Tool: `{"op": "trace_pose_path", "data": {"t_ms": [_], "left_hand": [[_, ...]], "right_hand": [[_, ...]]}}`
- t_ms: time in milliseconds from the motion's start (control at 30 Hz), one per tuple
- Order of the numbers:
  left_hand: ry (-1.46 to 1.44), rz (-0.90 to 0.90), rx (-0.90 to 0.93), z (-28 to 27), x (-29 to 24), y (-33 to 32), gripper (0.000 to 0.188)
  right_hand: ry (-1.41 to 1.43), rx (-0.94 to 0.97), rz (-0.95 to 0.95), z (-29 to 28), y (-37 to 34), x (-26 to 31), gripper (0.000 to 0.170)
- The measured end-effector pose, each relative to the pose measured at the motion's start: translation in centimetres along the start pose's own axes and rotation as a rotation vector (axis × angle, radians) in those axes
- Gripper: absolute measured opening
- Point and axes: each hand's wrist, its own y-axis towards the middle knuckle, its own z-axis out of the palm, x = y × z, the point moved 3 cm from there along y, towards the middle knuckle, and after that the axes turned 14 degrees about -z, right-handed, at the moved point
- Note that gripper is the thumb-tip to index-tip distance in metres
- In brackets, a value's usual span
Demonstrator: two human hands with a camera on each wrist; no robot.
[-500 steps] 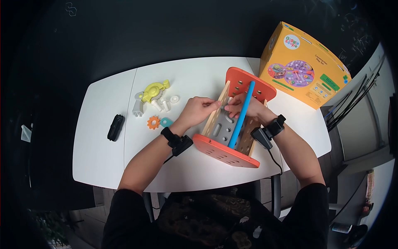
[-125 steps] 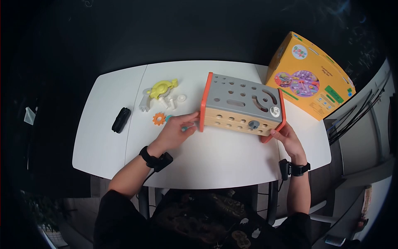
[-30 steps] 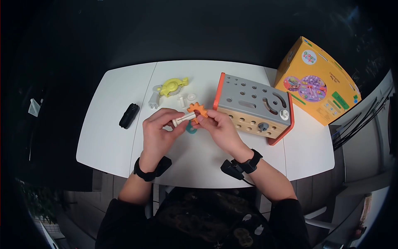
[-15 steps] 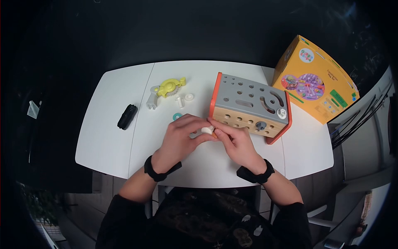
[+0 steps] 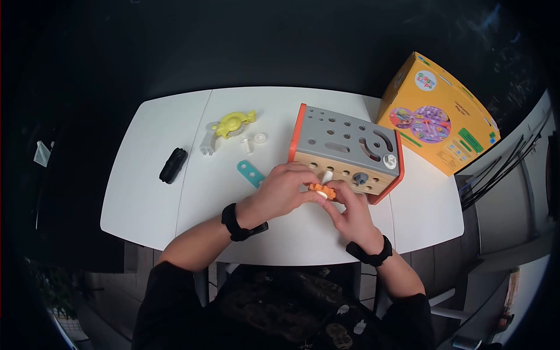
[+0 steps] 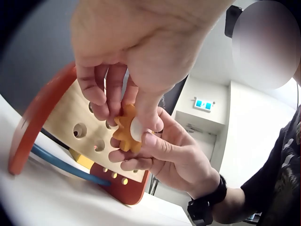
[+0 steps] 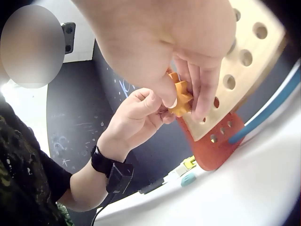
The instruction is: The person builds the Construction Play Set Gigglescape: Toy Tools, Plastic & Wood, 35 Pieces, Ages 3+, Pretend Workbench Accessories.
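Both hands meet at an orange gear with a white bolt through it, its shaft pointing at the wooden side of the toy workbench. My left hand pinches the gear and bolt head from the left; my right hand pinches them from the right. In the left wrist view the bolt's white head lies against the gear, under the thumbs. Whether the bolt tip touches a hole cannot be told. A grey bolt sits in the wooden side, a white one in the grey top.
On the left of the table lie a teal strip, a yellow-green toy piece, a grey piece, a white bolt, a white ring and a black case. A yellow box stands at the back right.
Both hands have moved right with the gear and bolt, to the front of the workbench. The bolt, apart from the gear a second ago, is through it. The teal strip is uncovered.
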Motion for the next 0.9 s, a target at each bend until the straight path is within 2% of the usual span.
{"op": "trace_pose_path", "data": {"t_ms": [33, 167, 233, 267, 333, 367, 433, 667, 733, 900], "left_hand": [[0.036, 0.069, -0.013, 0.0, -0.2, 0.2, 0.039], [0.202, 0.136, -0.060, -0.6, -1.6, 0.7, 0.043], [0.339, 0.168, -0.118, -0.9, -3.0, 1.0, 0.058], [0.341, 0.168, -0.117, -1.0, -3.3, 1.3, 0.058], [0.384, 0.223, -0.115, -1.0, -3.6, 1.7, 0.073], [0.383, 0.225, -0.114, -1.0, -3.5, 2.1, 0.073], [0.370, 0.282, -0.006, -0.9, -3.2, 2.8, 0.080], [0.408, 0.289, 0.163, -1.3, -3.3, 5.1, 0.083], [0.424, 0.294, 0.211, -1.2, -3.5, 5.4, 0.083], [0.447, 0.266, 0.184, -0.3, -3.5, 5.6, 0.074]], "right_hand": [[-0.013, -0.003, 0.022, -0.1, -0.2, -0.4, 0.028], [-0.030, -0.014, 0.007, -0.4, 0.0, -0.9, 0.025], [-0.052, -0.009, 0.019, -0.4, 0.1, -1.0, 0.025], [-0.050, -0.011, 0.019, -0.4, 0.1, -1.0, 0.025], [-0.070, -0.014, 0.012, -0.4, 0.1, -1.0, 0.026], [-0.071, -0.016, 0.013, -0.5, 0.1, -1.0, 0.026], [-0.040, -0.016, 0.034, -0.7, 0.4, -0.8, 0.027], [-0.035, -0.012, 0.095, -1.4, 1.4, -1.6, 0.030], [-0.015, -0.009, 0.173, -1.4, 1.6, -2.3, 0.033], [-0.020, 0.031, 0.163, -1.7, 1.7, -1.9, 0.039]]}}
